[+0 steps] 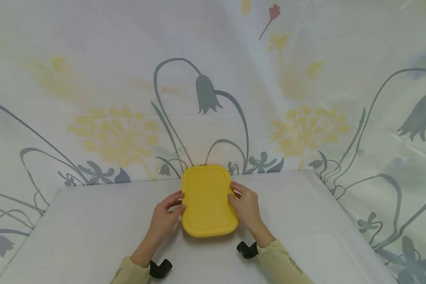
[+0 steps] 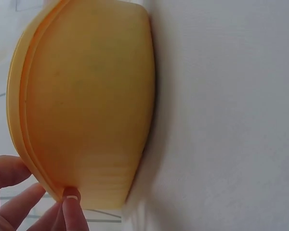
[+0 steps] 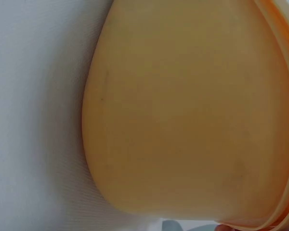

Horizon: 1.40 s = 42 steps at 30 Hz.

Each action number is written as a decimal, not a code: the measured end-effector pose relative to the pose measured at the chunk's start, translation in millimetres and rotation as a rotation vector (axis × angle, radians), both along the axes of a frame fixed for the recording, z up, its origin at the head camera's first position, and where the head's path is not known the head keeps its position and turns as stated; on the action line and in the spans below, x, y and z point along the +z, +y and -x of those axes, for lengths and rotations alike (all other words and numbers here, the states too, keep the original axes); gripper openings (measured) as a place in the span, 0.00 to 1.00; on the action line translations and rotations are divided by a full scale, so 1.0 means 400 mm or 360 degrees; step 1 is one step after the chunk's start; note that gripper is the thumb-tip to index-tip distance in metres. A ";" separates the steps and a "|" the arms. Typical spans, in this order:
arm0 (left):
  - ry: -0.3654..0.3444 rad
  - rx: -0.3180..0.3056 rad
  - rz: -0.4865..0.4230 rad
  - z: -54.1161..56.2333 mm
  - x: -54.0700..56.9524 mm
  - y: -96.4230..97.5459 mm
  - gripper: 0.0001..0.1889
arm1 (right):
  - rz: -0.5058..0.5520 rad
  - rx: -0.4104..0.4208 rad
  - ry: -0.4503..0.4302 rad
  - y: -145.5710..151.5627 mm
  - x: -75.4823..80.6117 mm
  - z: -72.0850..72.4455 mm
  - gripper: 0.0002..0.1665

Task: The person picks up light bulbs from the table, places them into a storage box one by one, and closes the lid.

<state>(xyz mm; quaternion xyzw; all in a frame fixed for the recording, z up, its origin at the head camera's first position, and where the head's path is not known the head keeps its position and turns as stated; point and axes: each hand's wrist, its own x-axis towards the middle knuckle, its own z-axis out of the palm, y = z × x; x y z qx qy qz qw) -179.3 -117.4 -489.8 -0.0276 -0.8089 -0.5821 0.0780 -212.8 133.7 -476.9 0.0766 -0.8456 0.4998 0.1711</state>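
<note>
A yellow lidded plastic container [image 1: 209,199], oblong with rounded corners, rests on the white table against the back curtain. My left hand [image 1: 165,215] holds its left edge; in the left wrist view, the thumb [image 2: 72,211] presses at the lid's rim and the other fingers lie along that rim. On the opposite edge, my right hand [image 1: 246,205] grips the rim, thumb toward the lid's top. The right wrist view is mostly filled by the container's side wall [image 3: 183,115], with only a fingertip [image 3: 225,227] at the bottom. The lid sits on the container.
White cloth covers the table [image 1: 92,228]. Behind and at both sides hangs a white curtain [image 1: 213,130] printed with grey and yellow flowers. Black wrist-worn pieces [image 1: 161,269] show beside the light green sleeves [image 1: 282,262].
</note>
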 end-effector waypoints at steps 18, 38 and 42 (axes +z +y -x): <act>0.0055 -0.0048 0.0095 0.018 -0.013 0.011 0.22 | 0.0043 0.0011 -0.0050 0.006 -0.018 0.019 0.19; 0.0042 -0.0055 0.0092 0.013 -0.015 0.006 0.22 | 0.0118 -0.0032 -0.0017 -0.006 -0.036 0.002 0.18; 0.0081 -0.0060 0.0082 0.011 -0.012 0.006 0.21 | 0.0128 -0.0029 -0.0005 -0.009 -0.036 0.002 0.18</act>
